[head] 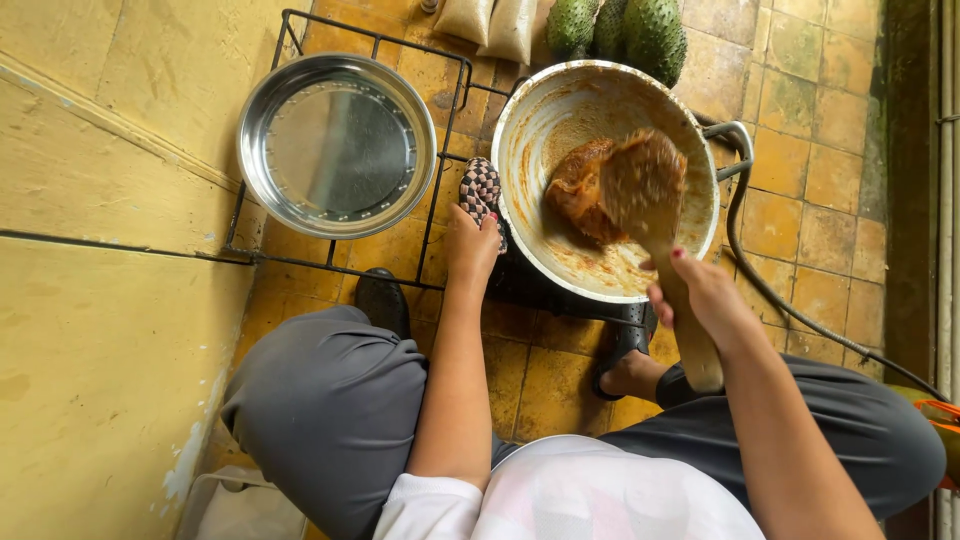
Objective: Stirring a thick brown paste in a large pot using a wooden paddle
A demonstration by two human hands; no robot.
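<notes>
Clenched around the handle of a broad wooden paddle [648, 200], the right hand [700, 295] is pressing its blade into a reddish-brown lump of paste [578, 190] lying in a wide, pale metal pan [540, 110]. Meanwhile the left hand [472, 245] is gripping a checkered cloth [481, 185] against the pan's left rim. Just left of the pan, an empty round steel basin [338, 145] is sitting on a black wire rack [440, 160]. Green spiky fruits [630, 30] are lying at the far edge.
</notes>
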